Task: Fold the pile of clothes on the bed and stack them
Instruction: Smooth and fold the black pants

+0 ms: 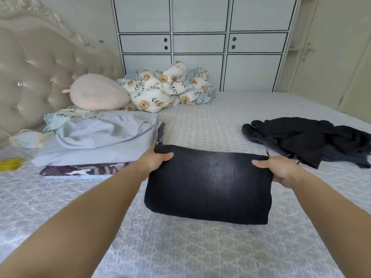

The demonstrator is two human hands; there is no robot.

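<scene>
A folded dark jeans bundle is held over the middle of the bed. My left hand grips its left end, thumb on top. My right hand grips its right end the same way. To the left lies a stack of folded clothes: a pale blue garment on top, a camouflage-patterned one beneath. At the right, an unfolded heap of black clothes lies on the bed.
A floral quilt is bunched at the far side of the bed, beside a beige plush pillow. The tufted headboard stands at the left. A white wardrobe lines the back wall. A yellow object lies at the left edge.
</scene>
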